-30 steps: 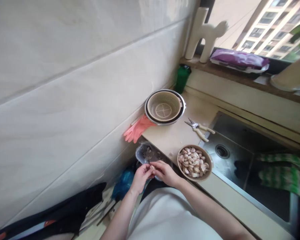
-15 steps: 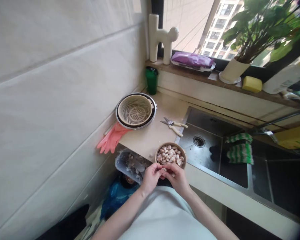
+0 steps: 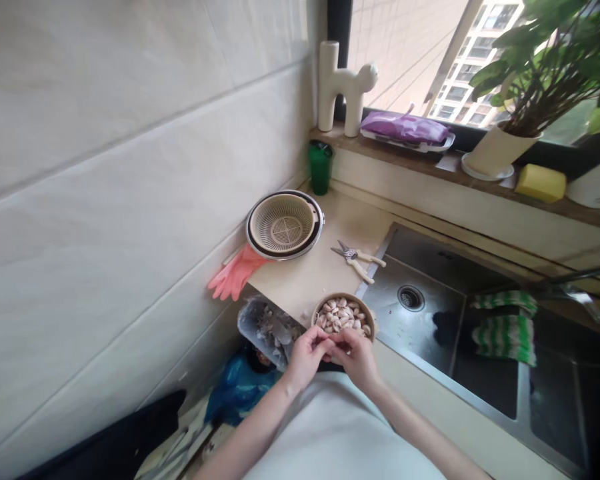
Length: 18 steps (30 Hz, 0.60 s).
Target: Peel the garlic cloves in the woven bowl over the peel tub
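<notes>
Left hand [image 3: 306, 355] and right hand [image 3: 356, 355] brought together at the near rim of a wooden bowl [image 3: 368, 319] of garlic cloves [image 3: 341, 315], fingertips of both narrowly pinched and touching around one small item, too small to identify with certainty, apparently a clove. Bowl directly beyond the fingertips, at the counter edge. Just left of the left fingers, below counter level: clear plastic container [image 3: 253, 325] holding papery skins. Beneath that, lower left of the fingers: blue bag [image 3: 237, 393]. Farther beyond the fingers, on the counter [image 3: 307, 283]: scissors [image 3: 357, 256] with pale handles, and a beige colander [image 3: 284, 225] nested in a dark-rimmed basin. Pink rubber glove [image 3: 234, 276] draped over the counter's left edge. Right of the right fingers: steel sink [image 3: 430, 333], with a green striped cloth [image 3: 504, 327] over its divider. Well beyond, near the sill: green cup [image 3: 320, 167].
</notes>
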Available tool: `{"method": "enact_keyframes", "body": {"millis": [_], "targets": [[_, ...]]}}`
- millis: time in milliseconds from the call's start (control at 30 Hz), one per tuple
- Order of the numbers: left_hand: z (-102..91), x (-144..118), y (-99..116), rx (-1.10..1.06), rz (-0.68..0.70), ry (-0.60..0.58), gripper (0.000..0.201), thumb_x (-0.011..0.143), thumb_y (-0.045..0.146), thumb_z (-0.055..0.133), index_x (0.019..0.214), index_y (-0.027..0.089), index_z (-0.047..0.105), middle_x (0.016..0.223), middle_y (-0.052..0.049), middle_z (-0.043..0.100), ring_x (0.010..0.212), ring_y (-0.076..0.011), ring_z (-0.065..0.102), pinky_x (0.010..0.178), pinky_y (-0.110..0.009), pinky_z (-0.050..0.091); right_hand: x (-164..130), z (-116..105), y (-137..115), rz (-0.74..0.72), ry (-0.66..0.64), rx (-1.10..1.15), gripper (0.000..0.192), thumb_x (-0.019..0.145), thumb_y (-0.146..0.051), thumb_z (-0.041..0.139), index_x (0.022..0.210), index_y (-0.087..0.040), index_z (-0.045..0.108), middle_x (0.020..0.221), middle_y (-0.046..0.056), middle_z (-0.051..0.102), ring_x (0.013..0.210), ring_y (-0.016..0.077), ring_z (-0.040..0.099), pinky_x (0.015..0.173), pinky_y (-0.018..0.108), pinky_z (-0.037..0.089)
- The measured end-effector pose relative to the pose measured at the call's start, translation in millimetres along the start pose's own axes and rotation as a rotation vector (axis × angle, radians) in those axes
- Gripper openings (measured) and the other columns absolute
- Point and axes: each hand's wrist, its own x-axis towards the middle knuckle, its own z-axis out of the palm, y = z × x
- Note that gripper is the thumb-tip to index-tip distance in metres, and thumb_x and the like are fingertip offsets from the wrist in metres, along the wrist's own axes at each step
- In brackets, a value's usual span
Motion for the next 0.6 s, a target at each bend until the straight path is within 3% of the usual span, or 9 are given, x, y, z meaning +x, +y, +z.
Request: {"method": "enact_keyframes", "body": {"millis": [233, 467, 600], "targets": [[10.9, 5.9, -14.8, -0.05, 0.02, 0.142, 0.018, 0.074, 0.033, 0.065, 0.071, 0.017, 0.058, 0.067, 0.001, 0.063, 0.062, -0.0133, 0.057, 0.058, -0.025, 0.049, -0.5, 3.9, -0.4, -0.04, 0.12, -0.104, 0.018, 0.076, -0.035, 0.064, 0.069, -0.019, 0.064, 0.069, 0.005, 0.063, 0.063, 0.0191, 0.06, 0.056, 0.031, 0.05], [11.1, 6.8, 3.3, -0.162, -0.033, 0.071, 0.028, 0.066, 0.039, 0.073, 0.068, 0.015, 0.058, 0.06, 0.003, 0.059, 0.052, -0.0089, 0.05, 0.049, -0.02, 0.04, 6.3, -9.4, -8.8, 0.182, -0.1, 0.364, 0.037, 0.06, -0.046, 0.078, 0.076, -0.019, 0.06, 0.067, 0.001, 0.066, 0.061, 0.0197, 0.065, 0.061, 0.034, 0.055], [13.4, 1.6, 11.8, -0.232, -0.051, 0.011, 0.032, 0.062, 0.035, 0.079, 0.081, 0.015, 0.064, 0.076, -0.001, 0.066, 0.066, -0.0114, 0.058, 0.062, -0.022, 0.046, 11.3, -18.2, -15.2, 0.184, -0.091, 0.397, 0.039, 0.06, -0.049, 0.078, 0.073, -0.018, 0.06, 0.065, 0.0, 0.065, 0.059, 0.0169, 0.062, 0.059, 0.031, 0.053]]}}
